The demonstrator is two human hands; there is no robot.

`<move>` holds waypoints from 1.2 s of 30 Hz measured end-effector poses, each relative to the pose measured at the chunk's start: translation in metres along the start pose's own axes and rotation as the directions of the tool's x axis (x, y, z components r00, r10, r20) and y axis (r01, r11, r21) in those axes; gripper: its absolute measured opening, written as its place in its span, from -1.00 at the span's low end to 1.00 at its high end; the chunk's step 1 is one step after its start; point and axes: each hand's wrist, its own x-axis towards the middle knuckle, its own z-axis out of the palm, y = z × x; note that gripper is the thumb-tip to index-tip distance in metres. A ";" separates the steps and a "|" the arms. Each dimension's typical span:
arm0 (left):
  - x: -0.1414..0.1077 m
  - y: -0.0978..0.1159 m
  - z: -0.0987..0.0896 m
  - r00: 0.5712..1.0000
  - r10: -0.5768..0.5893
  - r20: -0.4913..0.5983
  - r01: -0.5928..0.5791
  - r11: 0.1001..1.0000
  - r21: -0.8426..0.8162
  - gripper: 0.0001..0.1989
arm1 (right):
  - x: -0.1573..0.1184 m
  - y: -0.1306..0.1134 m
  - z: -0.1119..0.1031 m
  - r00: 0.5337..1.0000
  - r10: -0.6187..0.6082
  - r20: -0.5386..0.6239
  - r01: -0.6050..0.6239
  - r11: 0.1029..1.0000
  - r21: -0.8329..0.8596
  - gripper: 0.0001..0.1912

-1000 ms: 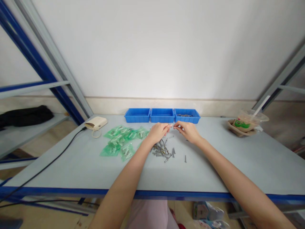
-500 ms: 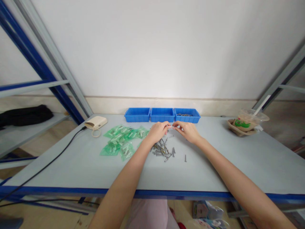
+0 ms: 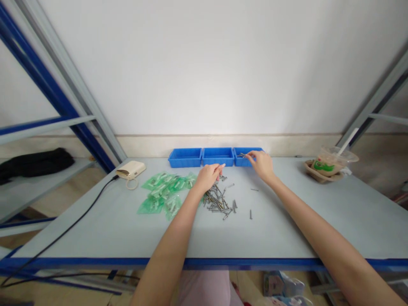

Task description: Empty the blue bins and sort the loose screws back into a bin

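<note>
My left hand [image 3: 209, 176] is closed in a pinch above the far end of a pile of metal screws [image 3: 217, 200]. A small pale piece [image 3: 223, 165] juts from its fingertips, too small to name surely. My right hand [image 3: 262, 165] reaches over the front wall of the right blue bin [image 3: 240, 162]. Its thumb and fingers are pinched together beside several screws [image 3: 241, 155] lying in that bin; whether one is between the fingertips I cannot make out. Left of the pile lie green plastic bags [image 3: 159, 187] with small parts inside, partly behind my left forearm.
Two more blue bins, the middle one [image 3: 218, 162] and the left one [image 3: 185, 162], stand in line against the wall. A single screw [image 3: 250, 214] lies nearer the front. A cream device [image 3: 131, 169] with a black cable is at left, a drink cup [image 3: 327, 163] at right.
My hands were together over the pile with a small pale piece between them. Now they are apart: the right has moved up and right to the right bin, while the left stays near the pile.
</note>
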 end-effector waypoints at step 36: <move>-0.005 0.009 0.009 0.990 0.099 0.101 -0.105 0.993 0.055 -0.69 | -0.037 -0.034 -0.010 0.912 -0.391 0.122 0.347 0.896 0.277 -0.80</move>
